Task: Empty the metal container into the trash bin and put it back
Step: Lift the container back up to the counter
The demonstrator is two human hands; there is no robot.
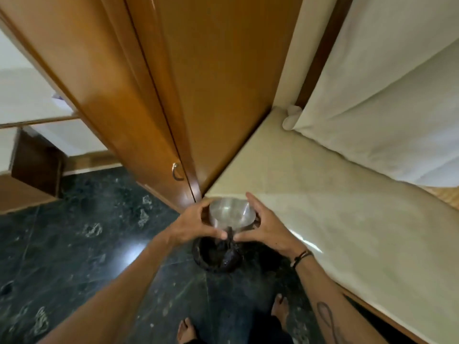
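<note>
A round metal container is held between both hands, tipped towards me above a small dark trash bin on the floor. My left hand grips its left side and my right hand grips its right side. Dark matter hangs from the container's lower rim and falls into the bin, which holds more dark waste. The container's inside looks shiny and mostly bare.
A brown wooden wardrobe with a metal handle stands just behind the bin. A bed with a cream sheet and white pillows fills the right. The floor is dark green marble. My bare feet show at the bottom.
</note>
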